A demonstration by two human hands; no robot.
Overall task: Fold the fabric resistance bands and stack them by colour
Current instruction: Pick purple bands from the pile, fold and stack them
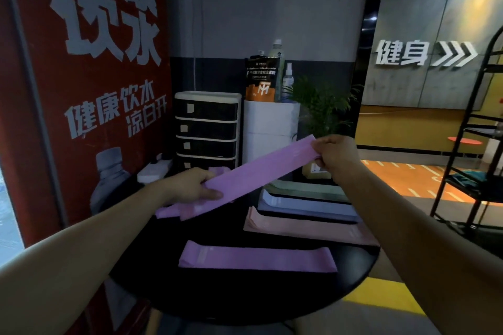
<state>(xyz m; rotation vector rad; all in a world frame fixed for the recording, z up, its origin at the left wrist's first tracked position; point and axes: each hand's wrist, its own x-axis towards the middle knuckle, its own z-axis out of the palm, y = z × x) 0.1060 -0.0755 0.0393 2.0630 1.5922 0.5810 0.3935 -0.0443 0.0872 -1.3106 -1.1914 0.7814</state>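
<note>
- Left hand [190, 185] pinching low end of purple band [258, 168], thumb on top, fingers under; grip clamped.
- Right hand [336, 156] pinching high end, grip likewise clamped; band pulled taut and flat between, above tabletop [245, 288], likely to smooth it for folding.
- Below left hand, loose purple bands [177, 209] heaped at tabletop's left edge, apparently unfolded stock.
- Near front edge, flat purple pile [257, 255], probable destination, same colour.
- Behind it, separate piles: pink [304, 226], lavender [307, 205], green [304, 189], rowed by colour, each apart.
- Beyond tabletop: drawer unit [206, 130], plant [324, 106].
</note>
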